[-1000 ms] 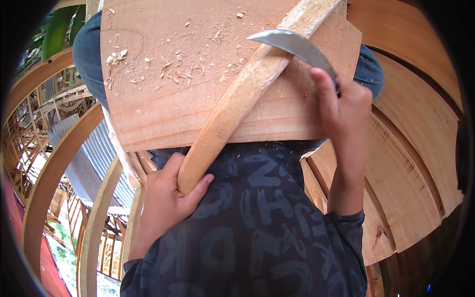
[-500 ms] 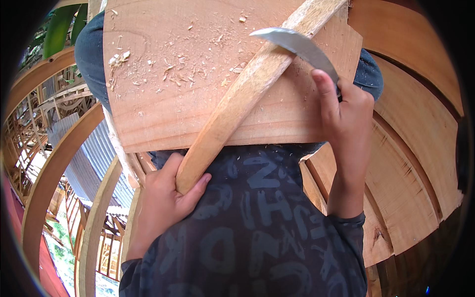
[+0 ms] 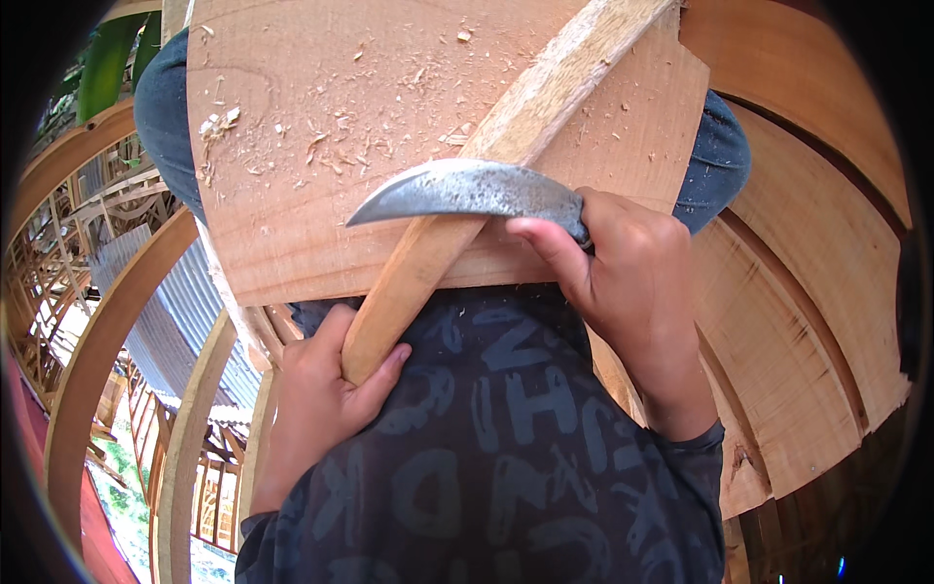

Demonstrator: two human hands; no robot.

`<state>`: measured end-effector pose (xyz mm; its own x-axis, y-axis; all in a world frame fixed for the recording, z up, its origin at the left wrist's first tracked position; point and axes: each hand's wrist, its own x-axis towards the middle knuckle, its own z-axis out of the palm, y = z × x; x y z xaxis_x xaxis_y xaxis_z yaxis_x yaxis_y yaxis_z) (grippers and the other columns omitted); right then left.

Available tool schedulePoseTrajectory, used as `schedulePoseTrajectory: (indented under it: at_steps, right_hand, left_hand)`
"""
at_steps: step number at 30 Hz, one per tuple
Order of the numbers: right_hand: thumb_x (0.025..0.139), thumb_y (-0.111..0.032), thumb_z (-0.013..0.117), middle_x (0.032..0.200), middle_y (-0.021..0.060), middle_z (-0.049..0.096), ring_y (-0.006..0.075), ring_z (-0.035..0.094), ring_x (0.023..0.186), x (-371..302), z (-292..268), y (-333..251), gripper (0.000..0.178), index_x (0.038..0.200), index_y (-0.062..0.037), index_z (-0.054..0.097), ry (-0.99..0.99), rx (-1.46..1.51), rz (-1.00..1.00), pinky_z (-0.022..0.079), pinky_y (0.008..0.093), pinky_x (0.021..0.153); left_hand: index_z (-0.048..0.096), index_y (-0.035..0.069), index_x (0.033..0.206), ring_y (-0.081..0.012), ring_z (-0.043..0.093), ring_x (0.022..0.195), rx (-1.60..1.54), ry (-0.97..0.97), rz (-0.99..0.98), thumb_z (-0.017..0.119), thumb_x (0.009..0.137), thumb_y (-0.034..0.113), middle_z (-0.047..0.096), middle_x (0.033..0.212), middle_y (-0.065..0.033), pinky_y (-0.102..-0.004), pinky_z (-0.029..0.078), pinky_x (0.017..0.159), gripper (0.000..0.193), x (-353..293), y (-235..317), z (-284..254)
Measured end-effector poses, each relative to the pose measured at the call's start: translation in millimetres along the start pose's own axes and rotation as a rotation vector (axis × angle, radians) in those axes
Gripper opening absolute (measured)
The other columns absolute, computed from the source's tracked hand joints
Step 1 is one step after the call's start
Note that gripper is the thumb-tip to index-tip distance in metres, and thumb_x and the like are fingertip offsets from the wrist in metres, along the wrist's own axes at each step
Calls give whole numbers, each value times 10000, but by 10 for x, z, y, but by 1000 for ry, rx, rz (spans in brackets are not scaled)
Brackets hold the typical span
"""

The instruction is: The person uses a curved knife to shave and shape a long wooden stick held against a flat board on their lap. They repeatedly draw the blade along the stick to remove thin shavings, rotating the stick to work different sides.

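My left hand (image 3: 336,384) is wrapped round the near end of a long wooden stick (image 3: 530,122), close to my torso. The stick slants up and to the right across a flat board (image 3: 282,238) that lies over my legs. In my right hand (image 3: 632,268) is a curved knife (image 3: 486,185), its handle hidden in my fist and my thumb stretched along its near side. The grey blade lies crosswise over the stick, tip pointing left. I cannot tell whether the edge touches the wood. The stick's upper face looks rough and pale beyond the blade, smoother near my left hand.
Wood shavings (image 3: 331,146) are scattered over the board. Broad curved planks (image 3: 808,292) rise on the right. Curved wooden ribs (image 3: 117,311) stand on the left, with corrugated metal sheets (image 3: 170,302) beyond them. My knees (image 3: 720,165) stick out past both sides of the board.
My right hand has drawn the knife down the stick toward me and to the left. The blade now lies more level. My left hand keeps its hold in nearly the same place.
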<state>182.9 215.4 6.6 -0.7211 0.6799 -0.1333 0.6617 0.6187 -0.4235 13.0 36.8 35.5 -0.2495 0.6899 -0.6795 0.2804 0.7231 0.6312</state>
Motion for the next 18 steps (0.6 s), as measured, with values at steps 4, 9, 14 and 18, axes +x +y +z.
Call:
schedulePoseTrajectory:
  at_steps: [4, 9, 14, 18]
  right_hand:
    - [815, -589, 614, 429, 144, 468, 303, 529, 393, 233, -118, 441, 665, 505, -14, 487, 38, -133, 275, 405, 382, 404]
    - [865, -429, 651, 517, 176, 507, 297, 524, 435, 142, -177, 27, 496, 681, 27, 591, -73, -69, 138, 401, 370, 445]
    - [835, -571, 605, 460, 175, 488, 308, 536, 417, 218, -109, 327, 656, 530, 2, 511, 41, -123, 255, 390, 378, 404]
    - [849, -556, 602, 467, 207, 454, 316, 481, 395, 378, -261, 575, 662, 531, 18, 515, 131, -14, 455, 349, 384, 401]
  left_hand:
    - [566, 8, 865, -332, 657, 648, -59, -11, 2, 745, 777, 142, 614, 664, -169, -333, 475, 553, 240, -1, -33, 4]
    - [570, -2, 876, -297, 650, 613, -100, -16, 19, 730, 785, 135, 609, 656, -155, -318, 468, 554, 230, 51, -31, 10]
    - [584, -14, 903, -285, 647, 610, -88, -16, 5, 725, 786, 136, 616, 668, -152, -312, 469, 567, 237, 22, -90, 3]
    - [605, -29, 973, -261, 660, 657, -197, -61, 11, 727, 776, 141, 637, 713, -153, -311, 480, 608, 287, 71, -101, -11]
